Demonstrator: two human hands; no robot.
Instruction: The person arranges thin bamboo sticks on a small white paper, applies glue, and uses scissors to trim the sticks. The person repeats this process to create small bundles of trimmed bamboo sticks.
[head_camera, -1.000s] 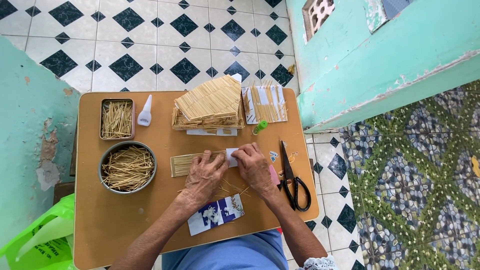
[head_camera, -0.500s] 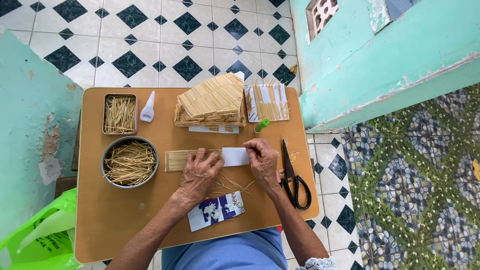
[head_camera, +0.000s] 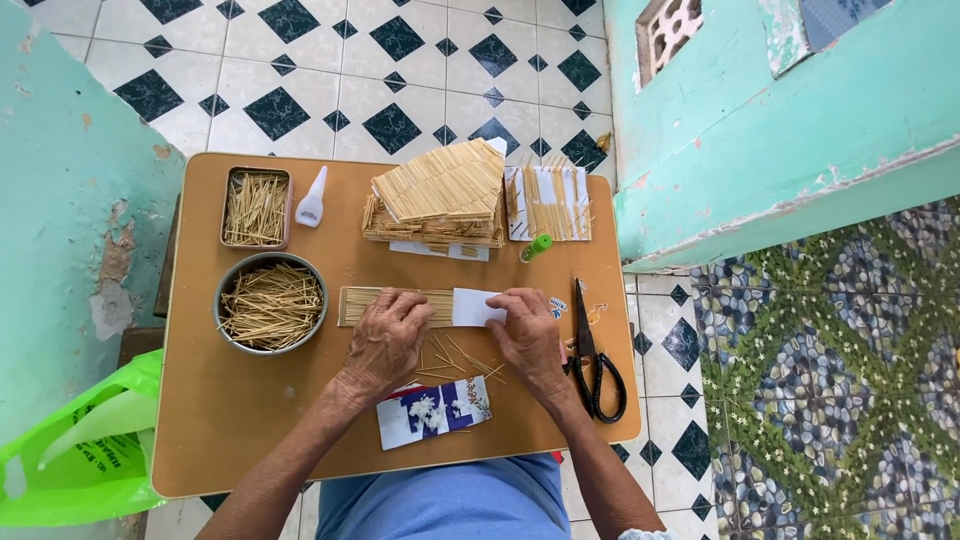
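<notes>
Hands first: left hand (head_camera: 388, 335) lies spread, pressing the stick mat (head_camera: 392, 306); right hand (head_camera: 527, 332) pinches its bare white paper strip (head_camera: 476, 307). Roughly two-thirds looks covered. Beyond, loose-stick bowl (head_camera: 271, 303) and finished panels (head_camera: 440, 195) crowd the surface (head_camera: 250, 430).

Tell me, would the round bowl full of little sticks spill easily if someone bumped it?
Probably not by tipping: the round bowl looks wide, low and flat-bottomed on the table, so it would likely slide. The thin sticks are heaped about rim-high and look very light, so a hard bump might flick a few out.
</notes>
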